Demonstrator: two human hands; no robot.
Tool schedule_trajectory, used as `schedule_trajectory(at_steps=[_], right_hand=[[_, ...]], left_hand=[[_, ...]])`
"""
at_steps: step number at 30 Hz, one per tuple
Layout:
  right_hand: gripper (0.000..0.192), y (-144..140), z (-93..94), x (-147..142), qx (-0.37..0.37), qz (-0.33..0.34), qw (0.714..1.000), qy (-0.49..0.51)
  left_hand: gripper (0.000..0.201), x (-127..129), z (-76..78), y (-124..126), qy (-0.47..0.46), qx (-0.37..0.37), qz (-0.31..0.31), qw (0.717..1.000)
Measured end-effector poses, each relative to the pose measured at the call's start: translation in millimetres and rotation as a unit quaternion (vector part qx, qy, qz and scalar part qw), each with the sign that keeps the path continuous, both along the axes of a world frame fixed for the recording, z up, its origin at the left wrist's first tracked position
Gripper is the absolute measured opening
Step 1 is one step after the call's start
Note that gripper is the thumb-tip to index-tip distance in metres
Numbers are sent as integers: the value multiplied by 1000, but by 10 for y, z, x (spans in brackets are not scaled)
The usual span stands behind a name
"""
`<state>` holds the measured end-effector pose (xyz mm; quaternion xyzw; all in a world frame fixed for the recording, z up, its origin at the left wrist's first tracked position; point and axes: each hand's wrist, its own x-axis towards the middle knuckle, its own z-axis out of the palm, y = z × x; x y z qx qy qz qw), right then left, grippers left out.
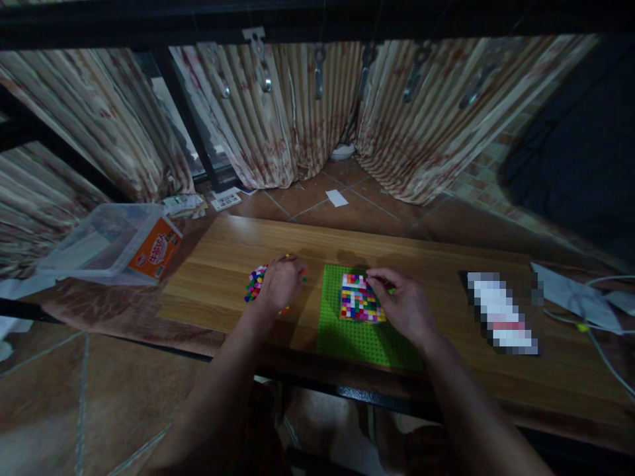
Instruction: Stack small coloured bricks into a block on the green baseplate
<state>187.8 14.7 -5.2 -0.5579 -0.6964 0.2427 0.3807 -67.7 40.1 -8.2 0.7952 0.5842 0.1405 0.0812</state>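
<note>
A green studded baseplate (332, 340) lies on the table, carrying a square mosaic of small multicoloured toy bricks (360, 301). At the mosaic's upper right corner, my right hand (404, 304) has thumb and forefinger pinched together; whatever is between them is too small to make out. To the left of the plate is a loose pile of coloured toy bricks (254, 283). My left hand (284, 283) covers part of this pile with fingers curled inward. Bits of red and green show beside its fingertips, but what they grip is hidden.
The wooden table (208, 277) runs across the view. A clear plastic bin (99, 244) with an orange label stands off its left end. On the right are a blurred-out phone-shaped object (503, 314), a white sheet (570, 291) and white cables (612, 370). Curtains (278, 119) hang behind.
</note>
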Motion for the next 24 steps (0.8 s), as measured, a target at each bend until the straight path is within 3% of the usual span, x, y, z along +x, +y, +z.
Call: schedule_trajectory(at_steps=[6, 11, 13, 18, 24], right_hand=[[20, -4, -11, -14, 9, 7, 1000, 15], [19, -17, -6, -26, 18, 13, 1000, 20], [18, -34, 30, -37, 27, 10, 999, 25], [17, -96, 179, -100, 85, 39, 995, 40], [19, -136, 204, -203, 93, 101, 988, 67]], left_hand=[[18, 63, -2, -22, -180, -40, 4, 983], [14, 151, -6, -16, -311, -90, 31, 946], [11, 214, 27, -30, -396, -131, 37, 908], [17, 408, 159, -128, -587, -256, 23, 768], [27, 590, 243, -210, -670, -313, 22, 673]])
